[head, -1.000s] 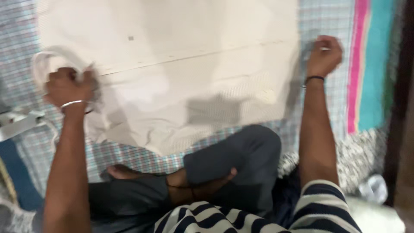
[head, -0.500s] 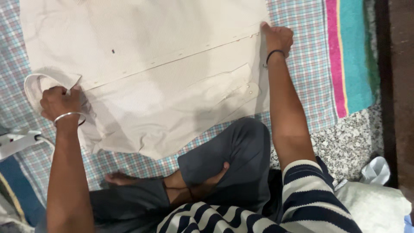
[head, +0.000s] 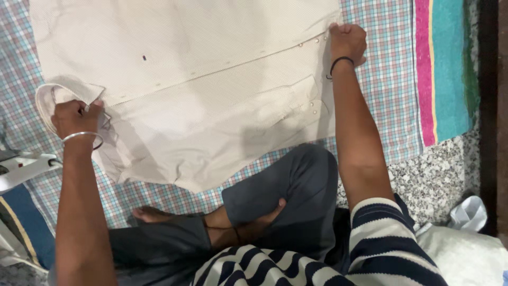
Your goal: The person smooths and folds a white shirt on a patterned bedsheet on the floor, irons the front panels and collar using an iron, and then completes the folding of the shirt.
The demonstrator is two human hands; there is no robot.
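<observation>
A cream shirt (head: pixel 185 69) lies spread flat on a checked cloth (head: pixel 381 100) on the floor, its upper part cut off by the top edge of the view. The left hand (head: pixel 74 117) is closed around the collar end, fingers curled so the fabric inside the grip is hidden. The right hand (head: pixel 347 41) pinches the buttoned front edge at the hem, fist tight. A white appliance (head: pixel 21 168) at the left is only partly visible. Crossed legs in grey trousers (head: pixel 286 196) cover the cloth's near edge.
</observation>
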